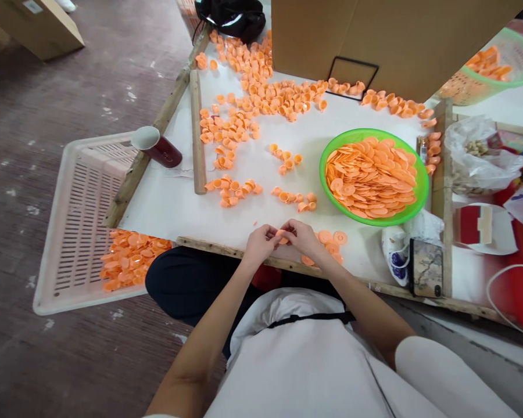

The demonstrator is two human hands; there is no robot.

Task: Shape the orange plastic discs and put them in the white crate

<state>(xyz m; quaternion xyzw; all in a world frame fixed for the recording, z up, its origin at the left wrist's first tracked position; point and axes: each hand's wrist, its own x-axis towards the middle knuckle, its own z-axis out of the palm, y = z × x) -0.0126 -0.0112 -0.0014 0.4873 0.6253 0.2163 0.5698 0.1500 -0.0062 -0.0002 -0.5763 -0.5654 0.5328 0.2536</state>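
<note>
My left hand (260, 240) and my right hand (301, 237) meet at the near edge of the white table. Both pinch a small orange plastic piece (282, 235) between their fingertips; its exact shape is partly hidden by the fingers. Several flat orange discs (333, 247) lie just right of my right hand, partly under the wrist. A green bowl (423, 194) heaped with orange discs (375, 177) stands further right. Beyond my hands, small orange cups (287, 198) are scattered in loose groups, with a larger spread (274, 96) at the back.
A pink crate (74, 220) with finished-looking orange pieces (131, 260) is at left, below table level. A dark red mug (164, 152) sits by wooden strips (197, 133). A cardboard box (375, 40) blocks the back. A phone (426, 268) and a green-rimmed basket (497, 84) are at right.
</note>
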